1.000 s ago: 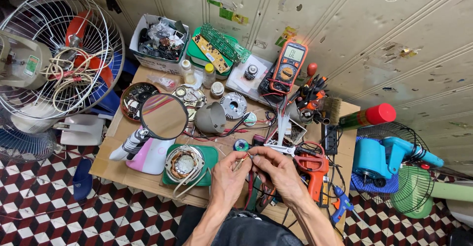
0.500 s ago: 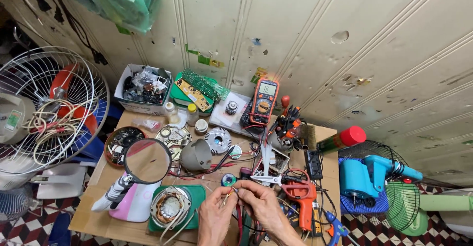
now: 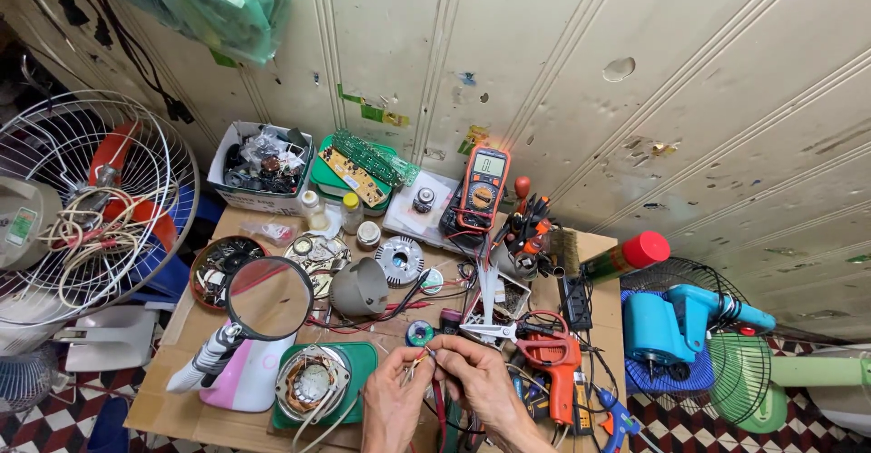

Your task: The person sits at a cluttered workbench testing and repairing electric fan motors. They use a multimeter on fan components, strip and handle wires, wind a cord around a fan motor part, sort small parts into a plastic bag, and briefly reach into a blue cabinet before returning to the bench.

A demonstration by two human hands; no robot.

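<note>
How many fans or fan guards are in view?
2: a wire-caged fan left of the table, a green fan at right. Others may be hidden off-frame.

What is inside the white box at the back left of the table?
The white box holds a heap of small dark and silvery parts. What lies beneath the heap is covered.

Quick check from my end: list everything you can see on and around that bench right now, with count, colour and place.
multimeter: one, orange and black, back centre, leaning on wall
magnifier: one, round lens, pink base, front left
motor stator: one, copper windings, on green tray
grey cone cover: one, bench centre
parts box: one, white, back left
glue gun: one, orange, front right
spray can: one, red cap, right edge
fan guard: one, white wire, far left
blue fan motor: one, right
left hand: pinching thin wires
right hand: pinching same wires
</note>
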